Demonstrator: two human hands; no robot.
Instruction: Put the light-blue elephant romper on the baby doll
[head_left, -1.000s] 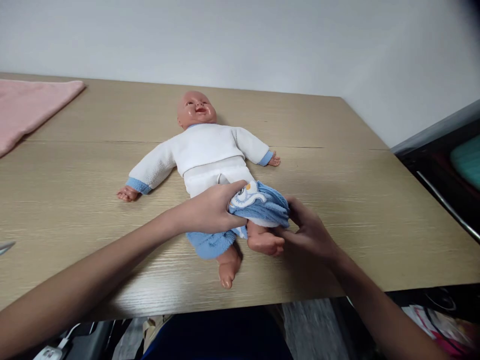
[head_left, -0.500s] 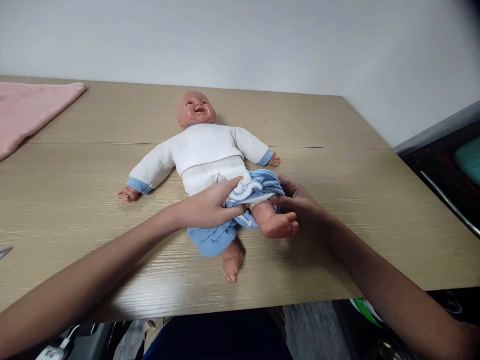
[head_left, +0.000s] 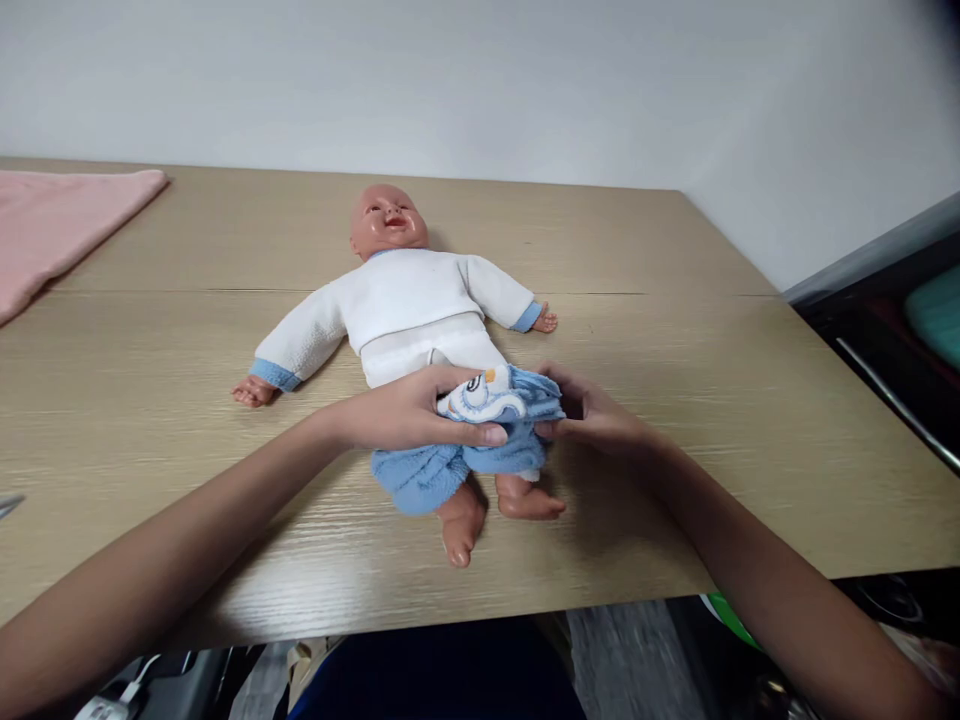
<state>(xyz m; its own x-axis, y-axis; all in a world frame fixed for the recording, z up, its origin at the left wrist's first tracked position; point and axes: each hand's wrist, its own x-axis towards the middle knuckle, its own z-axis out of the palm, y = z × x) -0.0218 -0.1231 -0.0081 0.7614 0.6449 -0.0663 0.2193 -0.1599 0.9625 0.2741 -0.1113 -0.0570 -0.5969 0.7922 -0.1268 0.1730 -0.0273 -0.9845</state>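
Note:
A baby doll (head_left: 405,300) in a white top lies on its back on the wooden table (head_left: 675,300), head towards the wall. Light blue trousers (head_left: 480,440) with a white patch are bunched around its hips and thighs, and both bare feet stick out below. My left hand (head_left: 405,412) pinches the trousers' waistband at the doll's left side. My right hand (head_left: 592,412) grips the same fabric on the other side, fingers closed on the cloth.
A pink cloth (head_left: 60,215) lies at the table's far left corner. A small metal object (head_left: 9,505) shows at the left edge. A dark shelf unit (head_left: 892,310) with a teal item stands to the right. Cables and clutter lie below the table's front edge.
The doll's raised right leg has come down flat on the table. The trousers have slid up over that leg towards the hips, with both hands still holding the fabric.

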